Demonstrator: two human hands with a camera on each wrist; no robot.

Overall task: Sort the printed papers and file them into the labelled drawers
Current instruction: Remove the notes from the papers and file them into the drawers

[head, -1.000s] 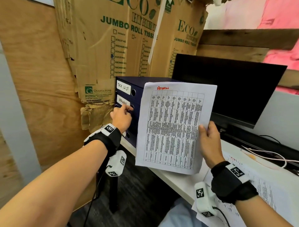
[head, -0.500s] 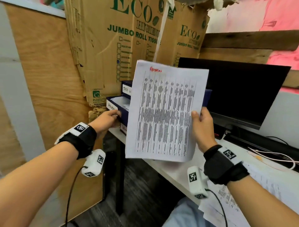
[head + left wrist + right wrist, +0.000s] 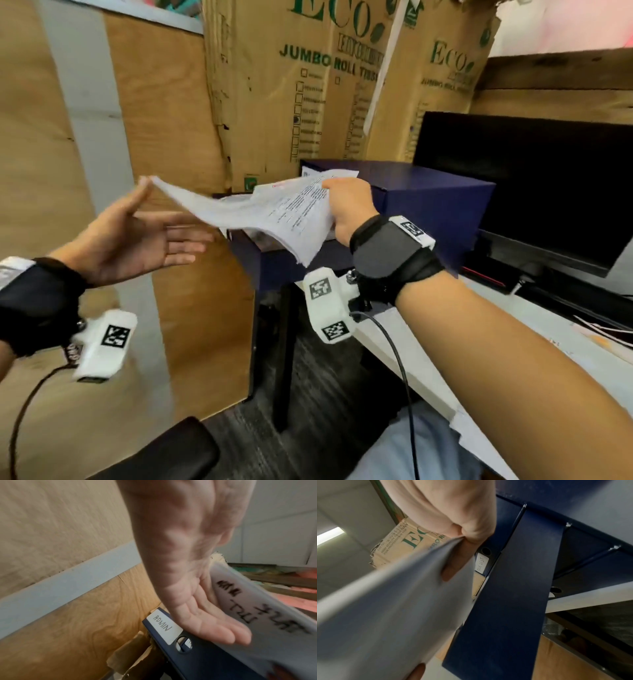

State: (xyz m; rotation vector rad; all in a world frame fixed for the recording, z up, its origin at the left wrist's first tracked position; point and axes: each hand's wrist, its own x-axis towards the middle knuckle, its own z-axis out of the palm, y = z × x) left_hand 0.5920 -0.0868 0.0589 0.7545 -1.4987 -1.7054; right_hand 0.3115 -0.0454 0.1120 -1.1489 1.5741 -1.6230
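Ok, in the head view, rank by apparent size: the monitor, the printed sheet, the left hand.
1. monitor, largest
2. printed sheet
3. left hand
The sheet and hand are near the camera and look close in size, so their order is unsure.

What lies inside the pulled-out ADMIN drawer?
White sheets show inside the dark blue ADMIN drawer; the printed paper gripped by the right hand covers most of it.

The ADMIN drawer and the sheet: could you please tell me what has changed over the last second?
The left hand pulled the ADMIN drawer open, let go and now lies open under the sheet's corner. The right hand tipped the sheet from upright to nearly flat over the drawer. It still grips the sheet; the cabinet and monitor stayed put.
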